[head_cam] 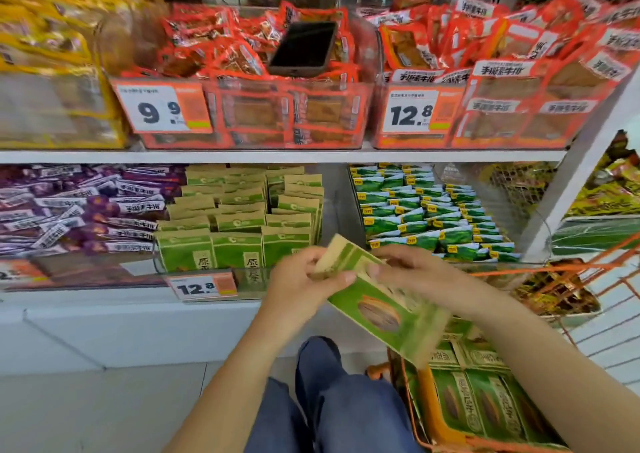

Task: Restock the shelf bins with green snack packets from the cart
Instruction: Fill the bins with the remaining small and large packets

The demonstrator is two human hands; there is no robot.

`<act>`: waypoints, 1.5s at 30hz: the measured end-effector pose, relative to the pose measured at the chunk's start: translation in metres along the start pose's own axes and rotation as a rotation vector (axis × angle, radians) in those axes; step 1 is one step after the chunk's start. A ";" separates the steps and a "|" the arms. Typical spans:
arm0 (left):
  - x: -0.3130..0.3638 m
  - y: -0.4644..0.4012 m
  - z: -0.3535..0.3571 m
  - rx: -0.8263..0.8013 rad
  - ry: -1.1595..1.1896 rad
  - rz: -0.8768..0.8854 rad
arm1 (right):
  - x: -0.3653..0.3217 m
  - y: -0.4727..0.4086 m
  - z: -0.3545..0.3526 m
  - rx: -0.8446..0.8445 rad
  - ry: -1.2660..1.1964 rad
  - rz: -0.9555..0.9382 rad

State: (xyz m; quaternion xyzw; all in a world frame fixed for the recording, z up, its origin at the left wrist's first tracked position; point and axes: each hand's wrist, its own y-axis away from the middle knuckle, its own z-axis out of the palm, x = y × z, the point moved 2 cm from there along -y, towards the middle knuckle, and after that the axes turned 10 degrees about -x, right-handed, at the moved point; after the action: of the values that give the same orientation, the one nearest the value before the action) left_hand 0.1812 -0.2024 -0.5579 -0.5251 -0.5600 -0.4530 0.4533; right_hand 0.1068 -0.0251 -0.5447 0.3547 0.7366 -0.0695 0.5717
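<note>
1. Cart, near right, holds green packets.
2. Left hand and right hand both grip a blurred stack of green packets above the cart.
3. Beyond them, the shelf bin holds upright green packets.

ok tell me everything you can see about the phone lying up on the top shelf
The phone is a dark slab with a black, blank screen facing up and a brownish rim that looks like a case. It lies flat but tilted, its lower end toward the front, on top of the heap of red-orange snack packets in the clear bin marked 9.9. Only those packets touch it; neither hand is near it.
</note>
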 end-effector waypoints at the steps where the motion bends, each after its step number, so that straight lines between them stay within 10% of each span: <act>1: 0.001 0.000 -0.014 0.060 0.021 -0.032 | -0.004 -0.010 -0.001 0.075 -0.089 0.021; 15: -0.022 0.041 -0.127 0.343 0.135 -0.078 | -0.025 -0.191 0.021 0.428 -0.967 0.247; 33: -0.009 0.022 -0.101 0.261 0.113 -0.104 | -0.033 -0.175 -0.004 0.353 -0.418 0.158; 39: 0.005 -0.006 -0.057 0.152 0.005 -0.053 | -0.051 -0.068 0.004 -0.236 0.052 -0.086; 45: -0.002 -0.036 -0.031 0.420 -0.365 0.163 | -0.026 -0.052 -0.026 0.125 -0.175 0.027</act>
State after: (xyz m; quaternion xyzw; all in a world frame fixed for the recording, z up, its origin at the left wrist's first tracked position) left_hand 0.1467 -0.2349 -0.5555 -0.5358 -0.6696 -0.1872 0.4791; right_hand 0.0574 -0.0625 -0.5285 0.3921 0.6732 -0.1381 0.6115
